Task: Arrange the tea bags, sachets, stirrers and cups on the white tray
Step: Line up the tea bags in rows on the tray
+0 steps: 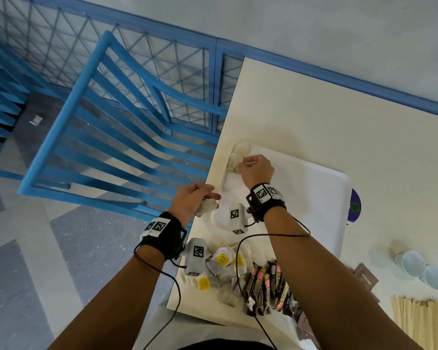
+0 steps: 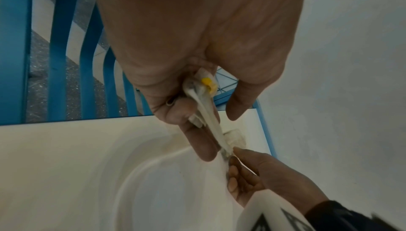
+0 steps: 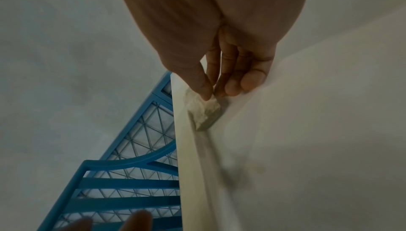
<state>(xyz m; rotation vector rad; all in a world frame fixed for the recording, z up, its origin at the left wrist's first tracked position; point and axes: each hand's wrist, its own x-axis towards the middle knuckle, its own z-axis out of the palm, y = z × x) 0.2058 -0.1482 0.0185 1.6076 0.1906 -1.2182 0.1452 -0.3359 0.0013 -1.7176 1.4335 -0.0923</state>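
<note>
Two tea bags point(image 1: 238, 157) half-hidden behind right hand point(image 1: 257, 170)

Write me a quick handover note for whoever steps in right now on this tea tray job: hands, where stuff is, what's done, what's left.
Right hand pinches a tea bag at the far left corner of the white tray, beside the few tea bags already there.
Left hand holds a small bunch of tea bags near the tray's left edge.
Done: only those first bags are placed.
Left: loose tea bags and sachets piled on the table, stirrers and cups off to the right.
</note>
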